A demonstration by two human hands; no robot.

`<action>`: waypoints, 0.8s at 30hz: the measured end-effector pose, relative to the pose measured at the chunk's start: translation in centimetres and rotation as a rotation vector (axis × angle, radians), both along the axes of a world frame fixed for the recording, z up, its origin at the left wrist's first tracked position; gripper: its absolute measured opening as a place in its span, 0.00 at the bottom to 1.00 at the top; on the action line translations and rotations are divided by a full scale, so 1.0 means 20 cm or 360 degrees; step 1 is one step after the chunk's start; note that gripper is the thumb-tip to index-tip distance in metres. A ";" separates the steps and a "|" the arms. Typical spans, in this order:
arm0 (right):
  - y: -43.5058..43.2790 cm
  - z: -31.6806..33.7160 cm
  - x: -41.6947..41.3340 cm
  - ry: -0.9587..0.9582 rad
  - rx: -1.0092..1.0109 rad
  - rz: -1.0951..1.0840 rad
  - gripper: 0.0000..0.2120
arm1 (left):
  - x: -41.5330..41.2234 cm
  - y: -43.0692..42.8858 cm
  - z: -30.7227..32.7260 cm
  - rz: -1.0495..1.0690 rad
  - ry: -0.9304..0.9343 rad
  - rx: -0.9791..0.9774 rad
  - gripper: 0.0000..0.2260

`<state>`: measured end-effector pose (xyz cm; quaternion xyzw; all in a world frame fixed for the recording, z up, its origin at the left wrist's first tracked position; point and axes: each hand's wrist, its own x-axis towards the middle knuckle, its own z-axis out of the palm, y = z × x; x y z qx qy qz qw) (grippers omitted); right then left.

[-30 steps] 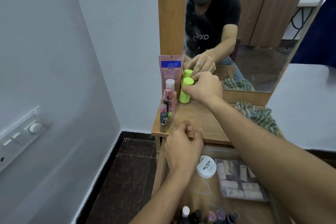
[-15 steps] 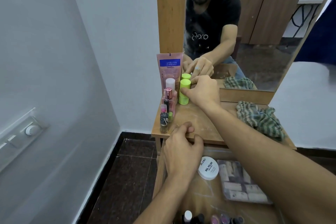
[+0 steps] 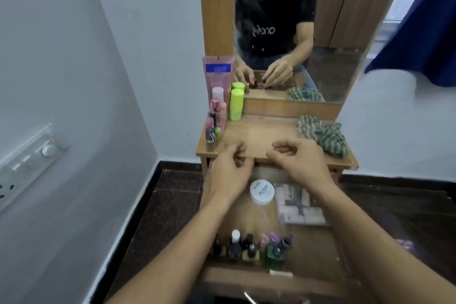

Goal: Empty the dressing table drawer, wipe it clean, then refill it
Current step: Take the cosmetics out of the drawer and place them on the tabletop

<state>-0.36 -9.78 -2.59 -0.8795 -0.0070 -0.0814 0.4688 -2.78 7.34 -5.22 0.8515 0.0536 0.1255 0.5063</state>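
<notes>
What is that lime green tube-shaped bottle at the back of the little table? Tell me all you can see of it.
The lime green cylindrical bottle looks like smooth plastic, flat-topped, with no readable label. It stands upright at the back left of the wooden table top, close to the mirror's wooden base, and its reflection shows just behind it. A pink bottle with a white cap stands beside it on the left; whether they touch is unclear.

Print on the round white jar lid (image 3: 262, 191) and on the tall pink tube's blue label (image 3: 218, 68) is too blurred to read. The left hand (image 3: 229, 170) curls its fingers over its palm, hiding anything that may lie inside.
</notes>
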 end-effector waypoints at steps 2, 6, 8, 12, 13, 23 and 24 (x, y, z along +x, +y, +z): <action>-0.08 -0.04 -0.17 0.0066 -0.0023 0.0112 0.08 | -0.05 0.01 -0.01 -0.0040 0.0004 -0.0011 0.21; -0.20 -0.10 -0.44 0.0156 -0.0282 0.0334 0.05 | -0.15 0.03 -0.02 -0.0009 -0.0103 -0.0059 0.17; -0.22 -0.12 -0.53 0.0174 -0.0429 0.0426 0.06 | -0.20 0.05 -0.01 0.0042 -0.0152 -0.0074 0.14; -0.23 -0.12 -0.64 0.0048 -0.0597 0.0564 0.08 | -0.27 0.07 0.00 0.0093 -0.0209 -0.0076 0.11; -0.22 -0.12 -0.66 0.0015 -0.0637 0.0604 0.09 | -0.29 0.07 0.00 0.0095 -0.0226 -0.0064 0.11; -0.14 -0.11 -0.66 -0.0065 -0.1231 0.0822 0.15 | -0.35 0.05 -0.06 0.0104 -0.0241 0.0102 0.09; -0.14 -0.11 -0.66 -0.0062 -0.1273 0.0823 0.16 | -0.35 0.05 -0.07 0.0111 -0.0245 0.0100 0.08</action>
